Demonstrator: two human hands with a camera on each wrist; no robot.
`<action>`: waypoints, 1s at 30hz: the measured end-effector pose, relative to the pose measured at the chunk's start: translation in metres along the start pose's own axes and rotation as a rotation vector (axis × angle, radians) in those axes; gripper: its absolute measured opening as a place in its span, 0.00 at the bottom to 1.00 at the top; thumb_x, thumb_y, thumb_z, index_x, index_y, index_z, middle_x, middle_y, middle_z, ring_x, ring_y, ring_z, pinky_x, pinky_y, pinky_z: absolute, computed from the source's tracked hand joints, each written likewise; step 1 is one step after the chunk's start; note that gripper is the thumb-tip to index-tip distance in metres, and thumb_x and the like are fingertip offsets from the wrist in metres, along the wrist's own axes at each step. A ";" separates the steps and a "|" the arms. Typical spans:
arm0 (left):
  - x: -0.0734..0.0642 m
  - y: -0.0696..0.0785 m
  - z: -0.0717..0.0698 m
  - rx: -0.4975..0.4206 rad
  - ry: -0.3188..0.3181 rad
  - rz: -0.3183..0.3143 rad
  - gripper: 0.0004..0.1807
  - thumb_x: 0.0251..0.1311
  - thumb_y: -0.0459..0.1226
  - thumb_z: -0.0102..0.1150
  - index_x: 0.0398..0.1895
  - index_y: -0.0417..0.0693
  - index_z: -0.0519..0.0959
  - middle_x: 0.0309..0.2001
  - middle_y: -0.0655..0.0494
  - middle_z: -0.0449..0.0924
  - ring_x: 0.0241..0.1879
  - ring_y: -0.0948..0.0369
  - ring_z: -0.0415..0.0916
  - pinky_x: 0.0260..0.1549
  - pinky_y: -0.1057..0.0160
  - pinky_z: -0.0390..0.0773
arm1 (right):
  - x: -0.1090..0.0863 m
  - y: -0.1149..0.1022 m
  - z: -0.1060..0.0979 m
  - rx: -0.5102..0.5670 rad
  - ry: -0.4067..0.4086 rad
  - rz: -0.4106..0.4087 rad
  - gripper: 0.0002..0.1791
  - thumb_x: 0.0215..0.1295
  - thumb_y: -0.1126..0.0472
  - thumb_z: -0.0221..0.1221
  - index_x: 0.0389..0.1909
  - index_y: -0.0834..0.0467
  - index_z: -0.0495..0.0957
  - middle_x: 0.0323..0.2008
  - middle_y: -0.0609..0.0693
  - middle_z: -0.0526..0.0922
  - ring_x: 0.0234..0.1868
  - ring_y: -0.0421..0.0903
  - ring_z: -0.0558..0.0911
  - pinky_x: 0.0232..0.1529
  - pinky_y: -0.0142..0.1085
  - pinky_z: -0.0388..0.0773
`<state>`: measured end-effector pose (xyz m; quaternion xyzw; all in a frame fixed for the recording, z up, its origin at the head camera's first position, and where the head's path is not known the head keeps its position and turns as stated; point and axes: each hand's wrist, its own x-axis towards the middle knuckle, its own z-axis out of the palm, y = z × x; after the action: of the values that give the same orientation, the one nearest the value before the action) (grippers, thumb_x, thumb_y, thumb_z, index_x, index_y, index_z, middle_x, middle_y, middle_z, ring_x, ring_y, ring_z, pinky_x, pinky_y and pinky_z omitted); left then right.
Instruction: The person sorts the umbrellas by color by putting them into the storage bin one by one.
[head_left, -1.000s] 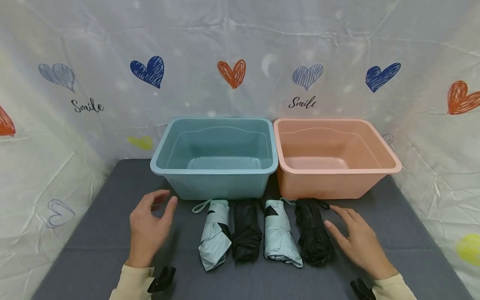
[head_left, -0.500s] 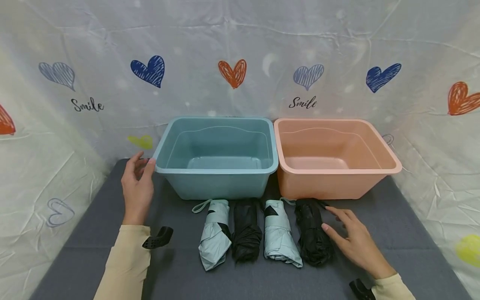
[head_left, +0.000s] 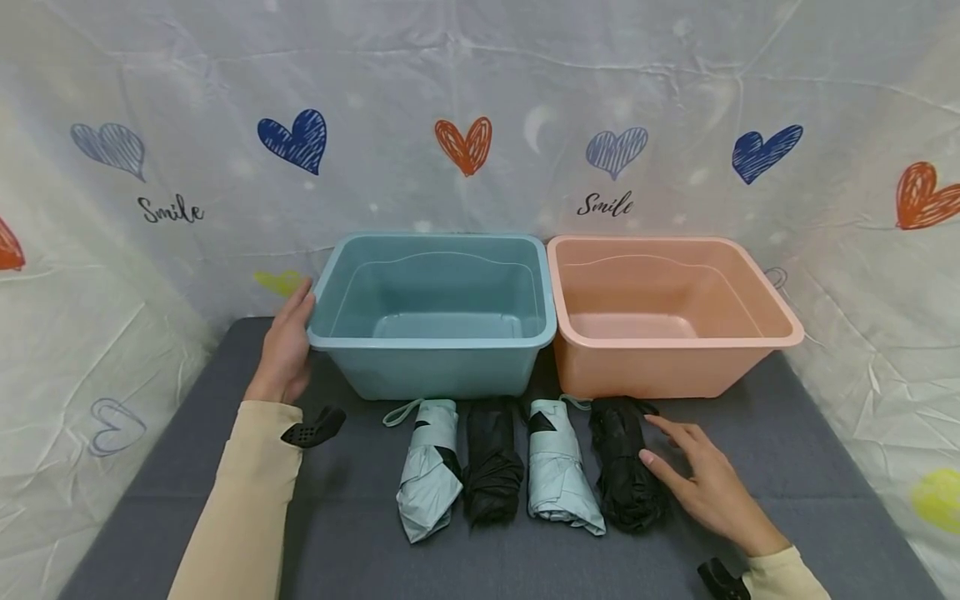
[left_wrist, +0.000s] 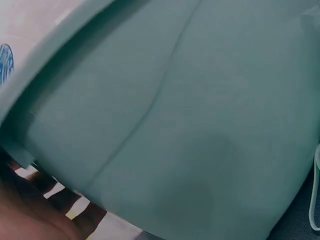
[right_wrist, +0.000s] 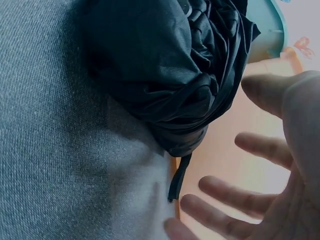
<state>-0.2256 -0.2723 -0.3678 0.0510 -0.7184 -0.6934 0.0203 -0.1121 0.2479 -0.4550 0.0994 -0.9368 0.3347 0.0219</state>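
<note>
My left hand (head_left: pixel 285 350) lies against the left side of the blue plastic bin (head_left: pixel 431 367), its fingers extended along the rim. In the left wrist view, those fingers (left_wrist: pixel 62 200) reach past the bin's end wall, and the thumb is out of sight. Beside the rightmost folded black umbrella (head_left: pixel 628 467), my right hand (head_left: pixel 708 487) hovers with spread, relaxed fingers and nothing in its grasp. The right wrist view shows that umbrella's bunched black fabric (right_wrist: pixel 165 65) left of the fingertips (right_wrist: pixel 210 187).
A peach bin (head_left: pixel 645 371) stands right up beside the blue one. In front lie a folded silver umbrella (head_left: pixel 431 479), a black umbrella (head_left: pixel 492 471) and another silver umbrella (head_left: pixel 562 479). Dark grey cloth (head_left: pixel 375 558) covers the table; a heart-printed curtain (head_left: pixel 375 83) hangs behind.
My left hand has moved forward from the table in front to the blue bin's left side, its fingers straightening. My right hand has shifted slightly left toward the black umbrella. The bins stay put.
</note>
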 end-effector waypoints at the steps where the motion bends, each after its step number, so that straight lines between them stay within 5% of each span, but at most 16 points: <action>1: 0.001 -0.001 0.000 -0.024 -0.016 0.001 0.35 0.80 0.57 0.32 0.83 0.66 0.39 0.83 0.60 0.28 0.80 0.55 0.32 0.75 0.46 0.42 | 0.000 0.001 0.000 0.022 -0.020 0.013 0.33 0.73 0.43 0.59 0.74 0.52 0.68 0.59 0.62 0.75 0.58 0.63 0.79 0.51 0.61 0.77; 12: 0.003 -0.012 -0.002 -0.136 -0.103 0.089 0.33 0.81 0.55 0.31 0.83 0.64 0.42 0.83 0.64 0.33 0.80 0.59 0.32 0.75 0.52 0.38 | 0.009 0.007 -0.002 0.358 -0.252 0.146 0.33 0.72 0.45 0.61 0.76 0.41 0.65 0.69 0.65 0.68 0.62 0.61 0.75 0.53 0.55 0.78; 23: 0.005 -0.016 -0.005 -0.169 -0.167 0.122 0.33 0.82 0.52 0.32 0.83 0.62 0.40 0.83 0.64 0.31 0.80 0.61 0.28 0.75 0.52 0.33 | 0.016 0.001 0.008 0.332 -0.295 0.138 0.35 0.68 0.44 0.66 0.74 0.40 0.68 0.73 0.59 0.63 0.58 0.57 0.73 0.52 0.51 0.72; 30: 0.006 -0.018 0.001 -0.100 -0.086 0.169 0.32 0.82 0.52 0.29 0.84 0.59 0.43 0.83 0.61 0.36 0.80 0.60 0.33 0.75 0.50 0.36 | 0.023 -0.003 0.013 0.300 -0.322 0.151 0.38 0.63 0.43 0.69 0.74 0.37 0.68 0.68 0.61 0.65 0.56 0.56 0.67 0.51 0.48 0.68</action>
<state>-0.2304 -0.2725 -0.3863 -0.0405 -0.6850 -0.7256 0.0504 -0.1339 0.2337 -0.4608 0.0833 -0.8727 0.4507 -0.1680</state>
